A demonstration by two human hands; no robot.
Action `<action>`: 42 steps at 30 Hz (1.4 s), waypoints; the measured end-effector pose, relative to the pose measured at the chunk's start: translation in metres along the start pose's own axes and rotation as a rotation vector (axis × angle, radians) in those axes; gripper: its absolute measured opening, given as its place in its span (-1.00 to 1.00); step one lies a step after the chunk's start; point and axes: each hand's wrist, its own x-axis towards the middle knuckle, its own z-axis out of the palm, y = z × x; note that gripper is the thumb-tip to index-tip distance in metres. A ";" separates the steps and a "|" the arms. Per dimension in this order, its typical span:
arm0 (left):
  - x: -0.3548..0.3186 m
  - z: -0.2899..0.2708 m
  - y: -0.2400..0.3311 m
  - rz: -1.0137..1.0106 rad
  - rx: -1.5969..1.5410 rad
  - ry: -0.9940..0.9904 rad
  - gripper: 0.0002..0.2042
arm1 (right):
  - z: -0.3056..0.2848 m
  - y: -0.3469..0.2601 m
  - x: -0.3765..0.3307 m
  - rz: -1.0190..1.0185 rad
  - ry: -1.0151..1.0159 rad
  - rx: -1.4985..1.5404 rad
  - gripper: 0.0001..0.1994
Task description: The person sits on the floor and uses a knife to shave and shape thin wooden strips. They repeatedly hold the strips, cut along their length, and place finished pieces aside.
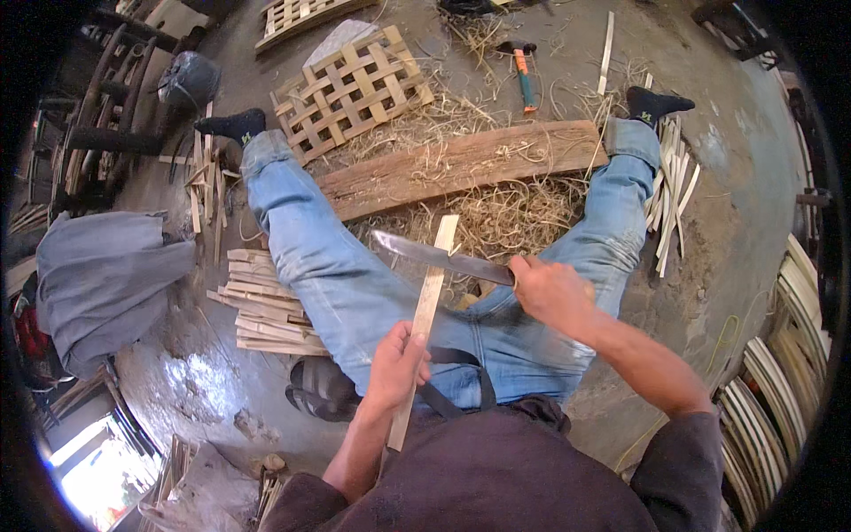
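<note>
My left hand (398, 365) is closed around the lower half of a flat, pale bamboo strip (430, 297), which slants up and away from my body. In my right hand (551, 291) is the handle of a long knife (461, 263). Its blade lies across the upper part of the strip, the tip pointing left, and a small curl shows on the strip's edge beside it. Both hands are above my lap, between my spread legs in blue jeans (328, 257). The fingers of my right hand hide most of the knife's handle.
A wooden plank (470, 164) lies between my shins, with curly shavings (523, 217) around it. Beyond are a woven lattice panel (355, 93) and a hammer (522, 78). Stacked strips (270, 306) lie left of my thigh; thin strips (674, 195) lie by my right foot.
</note>
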 end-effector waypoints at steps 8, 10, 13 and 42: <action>0.002 0.004 0.007 -0.009 -0.067 -0.002 -0.81 | 0.008 0.046 0.032 -0.028 0.128 0.019 -0.85; 0.006 0.006 0.007 -0.022 -0.062 -0.001 -0.81 | 0.000 0.024 0.021 -0.121 0.110 0.006 -0.85; -0.003 0.004 0.005 -0.066 -0.069 -0.017 -0.80 | 0.007 0.051 0.028 -0.047 0.212 -0.013 -0.83; -0.005 -0.015 0.007 0.042 0.046 -0.281 -0.52 | -0.007 0.052 0.027 0.230 0.151 0.238 -0.79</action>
